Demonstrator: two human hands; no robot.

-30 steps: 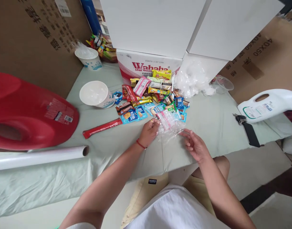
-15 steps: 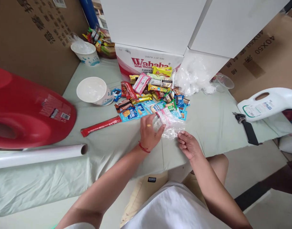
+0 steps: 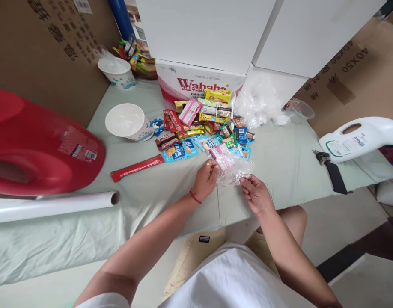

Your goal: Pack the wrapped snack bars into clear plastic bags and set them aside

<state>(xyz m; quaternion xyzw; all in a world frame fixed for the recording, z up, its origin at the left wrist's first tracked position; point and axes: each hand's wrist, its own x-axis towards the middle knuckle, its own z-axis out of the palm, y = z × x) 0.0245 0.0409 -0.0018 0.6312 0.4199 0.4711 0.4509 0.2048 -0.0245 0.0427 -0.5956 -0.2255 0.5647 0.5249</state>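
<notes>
The left hand (image 3: 205, 182) and right hand (image 3: 257, 194) pinch crinkled clear plastic (image 3: 232, 173). Whether the pink snack packet (image 3: 221, 155) lies inside is unclear.

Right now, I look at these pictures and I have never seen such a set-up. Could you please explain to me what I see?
Gladly. There is no machine here: a person works with two bare hands. One camera, worn on the person's head, takes every picture, looking forward and down.

The left hand and the right hand each pinch a piece of crinkled clear plastic between them. A pink packet lies at its far side; whether it is inside the plastic is hard to tell.

On the pale green cloth beyond the hands is a pile of wrapped snacks. To the left stand a white paper cup and a big red jug; to the right lies a white bottle.
</notes>
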